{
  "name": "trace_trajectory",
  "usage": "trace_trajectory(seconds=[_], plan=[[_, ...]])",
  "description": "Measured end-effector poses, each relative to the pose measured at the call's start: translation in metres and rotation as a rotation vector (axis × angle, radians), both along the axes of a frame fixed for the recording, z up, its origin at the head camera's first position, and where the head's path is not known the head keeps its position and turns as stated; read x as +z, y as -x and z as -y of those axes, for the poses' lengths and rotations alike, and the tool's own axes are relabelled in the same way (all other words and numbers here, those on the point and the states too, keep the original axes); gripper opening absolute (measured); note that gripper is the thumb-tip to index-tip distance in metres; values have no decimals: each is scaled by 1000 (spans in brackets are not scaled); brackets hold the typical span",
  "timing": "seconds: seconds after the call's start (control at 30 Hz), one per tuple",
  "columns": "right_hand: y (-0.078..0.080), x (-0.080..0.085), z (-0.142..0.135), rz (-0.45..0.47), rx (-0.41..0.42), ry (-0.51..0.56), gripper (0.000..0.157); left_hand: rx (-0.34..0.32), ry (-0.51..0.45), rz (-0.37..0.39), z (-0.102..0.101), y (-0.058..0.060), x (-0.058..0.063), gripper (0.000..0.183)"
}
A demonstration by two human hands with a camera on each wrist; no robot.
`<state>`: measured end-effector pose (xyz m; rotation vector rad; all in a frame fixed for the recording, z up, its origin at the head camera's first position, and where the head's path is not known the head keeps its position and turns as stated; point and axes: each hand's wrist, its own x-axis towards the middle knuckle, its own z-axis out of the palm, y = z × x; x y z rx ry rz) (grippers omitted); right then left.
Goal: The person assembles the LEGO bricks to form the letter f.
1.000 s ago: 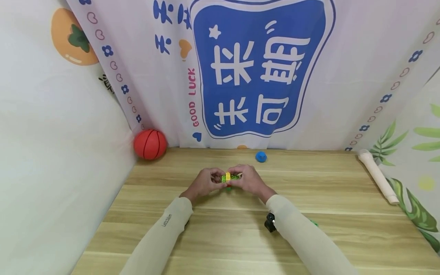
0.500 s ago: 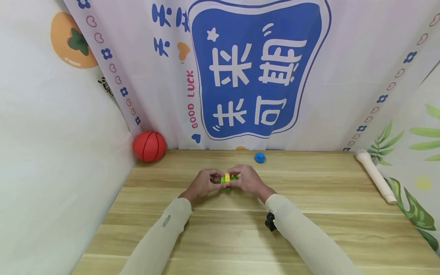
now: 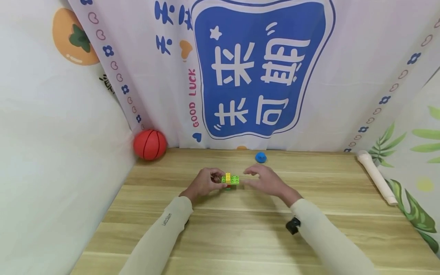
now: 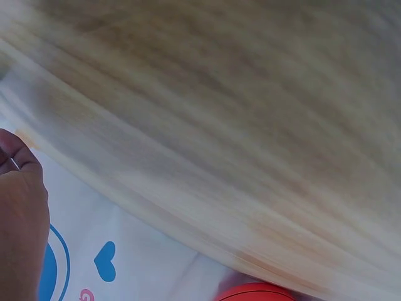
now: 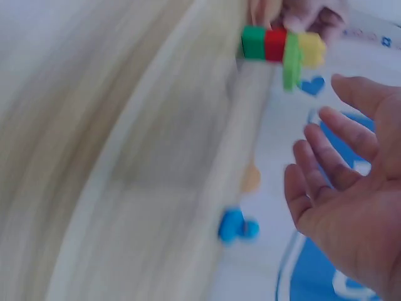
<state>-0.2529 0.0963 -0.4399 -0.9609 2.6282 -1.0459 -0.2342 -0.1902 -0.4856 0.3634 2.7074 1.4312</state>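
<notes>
A small stack of toy building bricks stands over the table in the head view. Its yellow brick [image 3: 228, 176] sits across a flat lime-green brick [image 3: 235, 179]. The right wrist view shows a red brick [image 5: 274, 46] and a dark green brick [image 5: 254, 42] beneath those two. My left hand [image 3: 207, 181] pinches the stack at its left side, its fingertips partly hidden behind the bricks. My right hand [image 3: 266, 180] is off to the right, apart from the stack, fingers spread and holding nothing.
A blue toy [image 3: 261, 157] lies near the table's back edge. In the back left corner is a red ball [image 3: 150, 144] with black lines. A pale microphone-shaped thing [image 3: 377, 177] lies along the right side. Printed cloth hangs behind the wooden table [image 3: 233, 240].
My right hand has let go of the brick stack and moved to the right, uncovering the lime-green brick's right end. My left hand stays at the stack.
</notes>
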Motion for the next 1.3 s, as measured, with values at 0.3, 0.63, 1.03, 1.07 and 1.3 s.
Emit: trace_trajectory(seconds=[0.3, 0.63, 1.03, 1.07, 1.3], plan=[[-33, 19, -104, 53, 62, -162, 42, 13, 11, 4, 1, 1, -3, 33], [-76, 9, -172, 320, 111, -223, 45, 6, 18, 19, -1, 0, 1, 33], [-95, -15, -179, 260, 44, -176, 41, 3, 7, 10, 2, -1, 1, 32], [-95, -16, -179, 255, 40, -178, 40, -1, 5, 9, 3, -1, 0, 32], [-95, -21, -176, 253, 27, -174, 38, -21, -22, 13, 5, -2, -2, 32]])
